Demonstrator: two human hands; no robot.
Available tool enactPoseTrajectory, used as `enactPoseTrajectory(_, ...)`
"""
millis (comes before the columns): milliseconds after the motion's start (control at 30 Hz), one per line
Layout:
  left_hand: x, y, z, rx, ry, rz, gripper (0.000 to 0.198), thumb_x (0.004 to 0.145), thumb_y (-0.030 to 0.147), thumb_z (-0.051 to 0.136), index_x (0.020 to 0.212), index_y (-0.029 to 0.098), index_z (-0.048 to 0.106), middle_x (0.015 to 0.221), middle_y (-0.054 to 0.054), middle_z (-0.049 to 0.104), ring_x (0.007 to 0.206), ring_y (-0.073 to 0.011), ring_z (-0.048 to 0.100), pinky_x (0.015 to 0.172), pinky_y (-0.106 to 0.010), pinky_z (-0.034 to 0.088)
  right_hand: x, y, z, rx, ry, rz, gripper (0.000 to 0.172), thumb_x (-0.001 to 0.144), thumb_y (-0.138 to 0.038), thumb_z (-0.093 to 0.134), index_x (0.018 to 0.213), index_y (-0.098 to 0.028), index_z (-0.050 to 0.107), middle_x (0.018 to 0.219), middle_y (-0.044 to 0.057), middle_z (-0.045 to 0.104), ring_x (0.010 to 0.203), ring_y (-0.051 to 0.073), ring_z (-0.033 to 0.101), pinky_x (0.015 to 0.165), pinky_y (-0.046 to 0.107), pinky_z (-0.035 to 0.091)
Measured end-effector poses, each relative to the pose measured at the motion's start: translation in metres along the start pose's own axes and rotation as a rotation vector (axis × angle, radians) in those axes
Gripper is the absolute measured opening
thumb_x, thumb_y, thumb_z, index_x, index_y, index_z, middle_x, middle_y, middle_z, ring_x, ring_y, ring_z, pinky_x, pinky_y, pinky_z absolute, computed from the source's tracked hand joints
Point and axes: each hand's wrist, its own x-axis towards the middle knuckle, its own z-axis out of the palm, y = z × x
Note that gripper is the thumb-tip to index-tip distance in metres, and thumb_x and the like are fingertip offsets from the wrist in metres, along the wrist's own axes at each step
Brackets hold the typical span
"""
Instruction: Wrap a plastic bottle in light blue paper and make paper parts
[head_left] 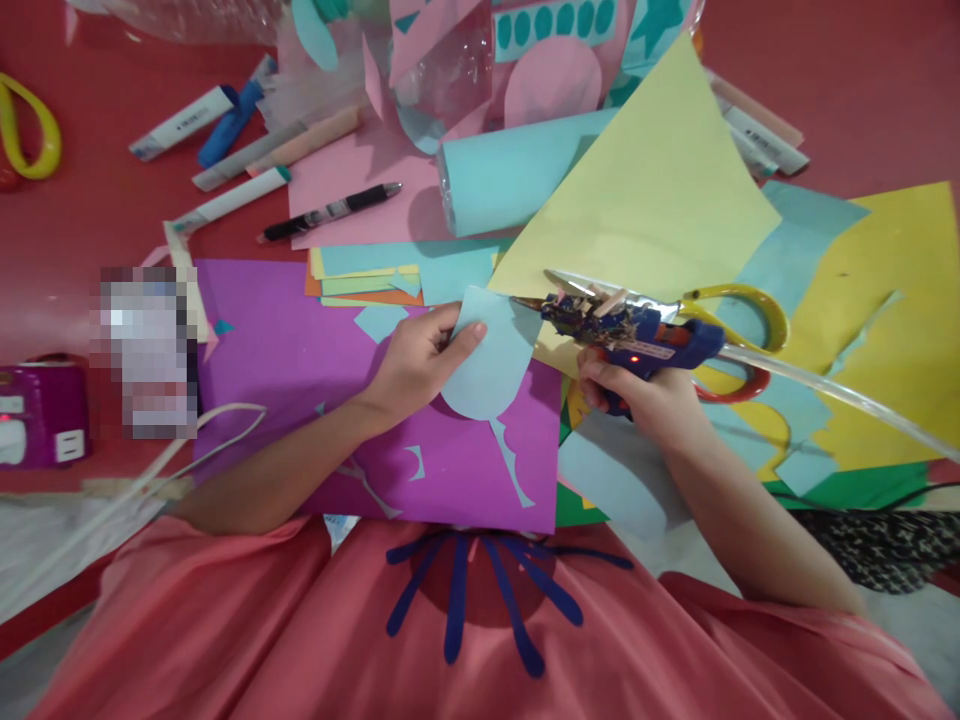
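Note:
My left hand (424, 365) pinches a light blue paper cutout (491, 365) with a rounded lower edge, thumb on top. In my right hand (637, 395) is a blue hot glue gun (656, 345), its red light lit and bits of debris stuck around its front. The nozzle points left and sits at the cutout's upper right edge; whether it touches I cannot tell. A clear glue stick (832, 385) runs out of the gun's back. Scissors (757, 300) with yellow and red handles lie behind the gun. Purple paper (255, 350) with blue scraps lies under my left hand.
A blue-wrapped cylinder (495, 180) lies beyond my hands, beside a pale yellow sheet (645, 190). A black pen (330, 212) and several markers (184, 122) are at the back left. A purple power socket box (56, 415) stands far left, with a white cord nearby.

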Motion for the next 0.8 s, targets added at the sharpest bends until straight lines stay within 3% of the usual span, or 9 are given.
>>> enactPoseTrajectory(167, 0.0, -0.0005, -0.0005, 0.004, 0.022, 0.014, 0.045, 0.084, 0.054, 0.054, 0.06, 0.021, 0.036, 0.056, 0.005, 0.03, 0.053, -0.0086, 0.031, 0.048, -0.024, 0.025, 0.0011, 0.0002, -0.002, 0.007, -0.021, -0.034, 0.026, 0.076, -0.036, 0.063, 0.059, -0.022, 0.049, 0.05, -0.002, 0.051, 0.047, 0.012, 0.045, 0.051, 0.03, 0.038)
enactPoseTrajectory(800, 0.0018, 0.0036, -0.0045, 0.011, 0.077, 0.037, 0.041, 0.085, 0.053, 0.055, 0.063, 0.02, 0.044, 0.057, 0.004, 0.032, 0.052, -0.0087, 0.028, 0.046, -0.024, 0.024, 0.0016, -0.0005, -0.0059, 0.081, -0.017, -0.084, 0.024, 0.077, -0.031, 0.063, 0.059, -0.022, 0.05, 0.05, -0.003, 0.052, 0.044, 0.01, 0.045, 0.046, 0.028, 0.036)
